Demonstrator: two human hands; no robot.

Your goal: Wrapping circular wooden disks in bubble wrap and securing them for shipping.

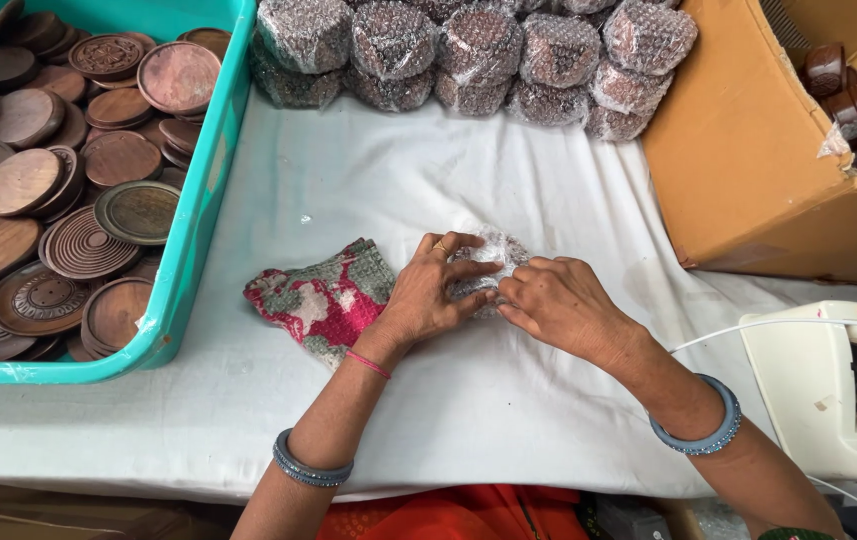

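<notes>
Both hands meet at the middle of the table, pressed over one small bundle. Left hand (434, 290) lies curled on top of the bubble-wrapped bundle (489, 262), fingers bent and spread across its near side, a ring on one finger and a thin pink thread at the wrist. Right hand (559, 300) closes in from the other side, its fingertips tucked against the wrap just beside the left fingertips. Between them the bundle shows as a rounded, crinkled lump of clear bubble wrap, whitish and shiny, with something dark inside that cannot be made out.

Touching the left wrist, a folded cloth (324, 298) in red, green and white lies flat. Everything rests on a white sheet covering the table (369, 180). Along the far edge sits a row of wrapped bundles (479, 55) of the same kind, dark brown showing through. At the left stands a teal plastic tub (199, 210) heaped with round wooden discs (69, 190), some carved in rings. At the right are a brown cardboard box (749, 150) and, nearer, a white tape dispenser (829, 385).
</notes>
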